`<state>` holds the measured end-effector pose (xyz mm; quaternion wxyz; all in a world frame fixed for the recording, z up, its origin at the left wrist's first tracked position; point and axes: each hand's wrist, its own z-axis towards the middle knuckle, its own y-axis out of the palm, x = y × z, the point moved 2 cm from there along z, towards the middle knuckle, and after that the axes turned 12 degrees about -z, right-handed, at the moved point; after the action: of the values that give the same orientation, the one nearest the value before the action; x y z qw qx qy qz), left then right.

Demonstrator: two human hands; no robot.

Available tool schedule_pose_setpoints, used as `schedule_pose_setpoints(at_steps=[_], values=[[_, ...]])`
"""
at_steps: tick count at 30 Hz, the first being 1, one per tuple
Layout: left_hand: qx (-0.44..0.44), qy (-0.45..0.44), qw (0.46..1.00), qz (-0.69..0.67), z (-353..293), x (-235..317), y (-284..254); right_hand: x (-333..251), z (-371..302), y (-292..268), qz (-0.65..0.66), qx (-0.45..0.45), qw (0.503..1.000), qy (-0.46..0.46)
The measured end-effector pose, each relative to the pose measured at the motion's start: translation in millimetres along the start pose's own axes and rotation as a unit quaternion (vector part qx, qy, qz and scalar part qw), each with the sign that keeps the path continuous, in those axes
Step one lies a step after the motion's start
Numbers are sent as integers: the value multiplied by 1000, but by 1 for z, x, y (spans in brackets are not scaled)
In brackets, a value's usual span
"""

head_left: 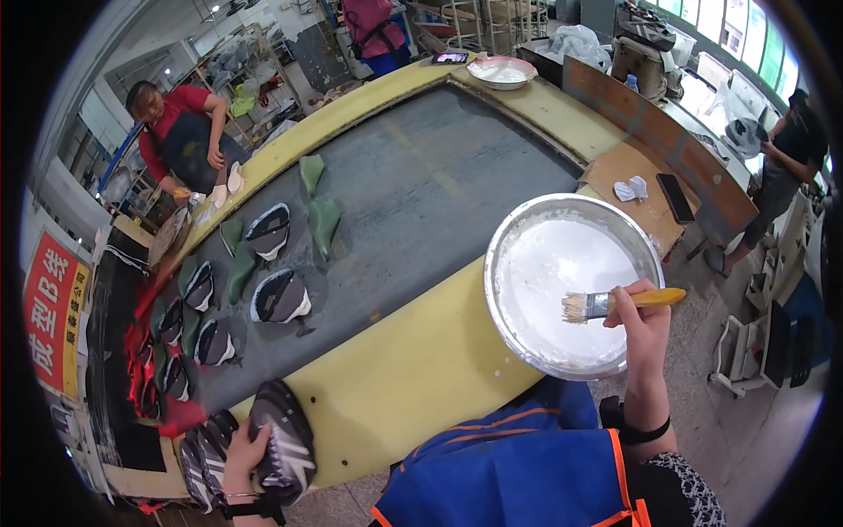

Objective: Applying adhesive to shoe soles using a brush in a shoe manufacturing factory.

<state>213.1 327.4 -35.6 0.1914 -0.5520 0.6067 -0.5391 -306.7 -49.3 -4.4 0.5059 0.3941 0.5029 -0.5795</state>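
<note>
The right hand (639, 318) was closed in a pinch around the yellow handle of a brush (615, 303), bristles pointing to nine o'clock and hanging over the white paste in the wide metal bowl (514, 230). The bowl sat on the yellow rim (413, 369) of the conveyor, right at the person's front, likely so the brush could dip without a reach. The bristles were just above the paste or brushing it; which one could not be told.

Down at seven o'clock, the left hand (246, 457) was curled around a dark shoe upper (285, 443) with pale stripes, fingers wrapped over its near side and the upper propped against the rim's near edge, apparently held steady there. It lay well apart from the brush, away at eight o'clock from the bowl, with the blue apron (518, 461) between them.

Out on the grey belt (421, 184), more dark uppers (279, 297) and green lasts (323, 220) lay strung along toward ten o'clock. At eleven o'clock a co-worker in red (180, 132) stood at the far rim. A second bowl (500, 72) rested at twelve.
</note>
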Motion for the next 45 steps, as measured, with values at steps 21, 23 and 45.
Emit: schedule_pose_setpoints(at_steps=[21,23,45], values=[[-177,428,886,24,-87,212,90,37,5,-15,110,32,983,144],[-152,452,879,21,-91,210,95,38,6,-11,111,28,984,140],[-125,406,903,-59,-89,229,59,41,10,-17,50,6,991,125]])
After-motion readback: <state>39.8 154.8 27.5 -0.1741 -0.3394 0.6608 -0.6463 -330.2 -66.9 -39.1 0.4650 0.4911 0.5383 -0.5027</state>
